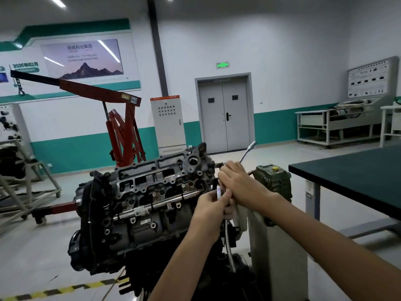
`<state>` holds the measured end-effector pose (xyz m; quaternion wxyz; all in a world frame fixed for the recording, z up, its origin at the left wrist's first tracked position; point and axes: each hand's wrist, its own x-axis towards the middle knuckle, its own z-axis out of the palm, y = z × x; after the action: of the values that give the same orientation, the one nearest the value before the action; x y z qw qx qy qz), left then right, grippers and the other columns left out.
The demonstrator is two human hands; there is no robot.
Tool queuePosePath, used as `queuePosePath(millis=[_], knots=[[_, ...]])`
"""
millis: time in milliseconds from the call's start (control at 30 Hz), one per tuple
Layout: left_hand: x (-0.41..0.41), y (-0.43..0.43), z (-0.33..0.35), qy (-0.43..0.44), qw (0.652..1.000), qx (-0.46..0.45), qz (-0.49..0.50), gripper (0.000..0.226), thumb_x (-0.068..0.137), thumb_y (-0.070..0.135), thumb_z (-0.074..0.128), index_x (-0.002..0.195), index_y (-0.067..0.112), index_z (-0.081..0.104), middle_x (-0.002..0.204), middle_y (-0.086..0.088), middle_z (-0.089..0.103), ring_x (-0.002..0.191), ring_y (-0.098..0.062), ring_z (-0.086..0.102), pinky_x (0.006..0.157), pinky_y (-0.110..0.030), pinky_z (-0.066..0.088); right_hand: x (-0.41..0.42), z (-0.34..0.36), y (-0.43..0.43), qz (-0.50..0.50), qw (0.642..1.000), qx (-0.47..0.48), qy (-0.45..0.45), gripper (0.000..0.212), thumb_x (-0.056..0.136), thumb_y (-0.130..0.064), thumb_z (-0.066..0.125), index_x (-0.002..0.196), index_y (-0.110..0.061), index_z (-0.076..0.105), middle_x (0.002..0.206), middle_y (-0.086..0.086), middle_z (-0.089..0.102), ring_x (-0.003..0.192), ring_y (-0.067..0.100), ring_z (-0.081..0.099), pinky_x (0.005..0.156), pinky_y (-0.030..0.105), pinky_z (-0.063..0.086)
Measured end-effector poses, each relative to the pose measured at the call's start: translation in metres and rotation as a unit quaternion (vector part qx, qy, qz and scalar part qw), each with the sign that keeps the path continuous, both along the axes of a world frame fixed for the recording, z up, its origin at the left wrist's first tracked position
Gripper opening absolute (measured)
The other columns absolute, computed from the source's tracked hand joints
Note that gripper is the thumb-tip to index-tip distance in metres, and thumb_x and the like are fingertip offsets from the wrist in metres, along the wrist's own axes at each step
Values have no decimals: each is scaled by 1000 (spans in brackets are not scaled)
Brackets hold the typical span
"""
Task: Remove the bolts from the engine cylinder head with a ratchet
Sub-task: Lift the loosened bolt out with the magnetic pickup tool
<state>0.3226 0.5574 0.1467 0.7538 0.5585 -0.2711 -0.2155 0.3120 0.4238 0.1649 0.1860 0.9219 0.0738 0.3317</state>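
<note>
Nearest the camera, a yellow-and-black floor stripe (65,290) runs across the lower left corner. Both bare forearms reach up from the bottom edge to the right end of the engine.

The left hand (213,205) has its fingers curled, and the thumb and fingertips pinch a slim white tube (219,190) that stands nearly upright. Below that hand a flexible metal shaft (228,244) hangs down in front of the engine's end. The hand hides whether it joins the white tube.

Just above and touching the left, the right hand (237,183) lies knuckles up, with its fingers wrapped down over the lower part of the ratchet (246,154). The ratchet's chrome bar rises out past the knuckles, up and to the right, and ends in a knurled tip. Its working end is hidden under the hands, so I cannot tell which bolt it sits on.

The cylinder head (152,183) forms the open top of the engine, tilted towards the camera, immediately left of both hands. A green gearbox (273,181) with a yellow cap sits just right of the hands, and beyond it is a dark-topped workbench (351,179).

Farther back stand a red engine hoist (121,127), a grey electrical cabinet (168,122) and a grey double door (224,114) under a green exit sign (222,65).
</note>
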Motion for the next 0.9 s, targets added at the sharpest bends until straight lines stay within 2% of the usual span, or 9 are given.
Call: queuePosePath(millis=[67, 133, 233, 333, 500, 600, 667, 800, 900], knots=[[0, -3, -4, 16, 1000, -17, 16, 23, 99, 3, 44, 77, 4, 51, 55, 1, 42, 39, -2, 28, 37, -13, 22, -1, -4, 5, 0, 996, 73, -41, 30, 84, -10, 48, 114, -12, 49, 121, 9, 44, 113, 24, 34, 98, 35, 29], [-3, -3, -8, 18, 998, -46, 24, 23, 99, 3, 43, 79, 4, 54, 55, 2, 43, 40, -3, 27, 40, -14, 21, -13, -4, 10, 36, 963, 246, -102, 64, 77, 1, 53, 134, -23, 37, 134, 5, 30, 122, 17, 25, 103, 29, 25], [-11, -4, -12, -13, 997, -72, 31, 20, 100, 6, 43, 84, 3, 55, 59, 0, 46, 46, -8, 35, 44, -18, 28, -46, -17, 19, 115, 816, 548, -145, 53, 88, -10, 55, 133, -33, 40, 122, -14, 46, 112, -1, 46, 87, 7, 41], [-24, -17, -12, -98, 993, -29, 52, 17, 99, 11, 48, 92, 1, 60, 72, -15, 59, 62, -25, 54, 55, -31, 45, -73, -35, 25, 187, 675, 713, 7, 37, 82, -46, 57, 115, -29, 59, 99, -9, 69, 94, 3, 64, 78, 16, 51], [-57, -57, -18, -242, 968, 31, 55, 22, 98, 4, 44, 93, 15, 63, 87, -7, 71, 85, -21, 69, 79, -47, 56, -109, -34, -2, 200, 601, 773, -11, 35, 68, -45, 66, 100, -28, 67, 96, 0, 71, 91, 14, 68, 69, 25, 54], [-82, -92, -16, -335, 940, 38, 41, 37, 94, -5, 45, 83, 29, 56, 74, 11, 65, 74, 6, 64, 65, -13, 50, -138, -34, -33, 168, 577, 798, -43, 38, 67, -46, 67, 101, -29, 66, 98, -3, 71, 94, 13, 67, 72, 25, 54], [-103, -123, -12, -383, 922, 48, 22, 44, 91, -8, 45, 78, 34, 49, 67, 16, 59, 70, 15, 59, 56, -4, 43, -161, -36, -55, 148, 563, 806, -103, 37, 67, -48, 65, 102, -34, 65, 101, -7, 70, 96, 9, 66, 75, 26, 55], [-152, -200, -12, -445, 889, 85, -65, 25, 93, -2, 42, 92, 19, 55, 78, 1, 63, 74, -14, 65, 67, -32, 56, -216, -46, -113, 116, 536, 808, -215, 20, 84, -36, 55, 100, -28, 65, 99, 0, 70, 94, 13, 66, 70, 26, 55], [-193, -263, -21, -480, 863, 84, -133, 21, 93, -1, 40, 98, 11, 57, 80, 0, 63, 76, -21, 64, 70, -35, 55, -262, -57, -163, 69, 510, 807, -290, 16, 91, -27, 52, 98, -21, 64, 94, 1, 72, 89, 13, 67, 65, 25, 51]])
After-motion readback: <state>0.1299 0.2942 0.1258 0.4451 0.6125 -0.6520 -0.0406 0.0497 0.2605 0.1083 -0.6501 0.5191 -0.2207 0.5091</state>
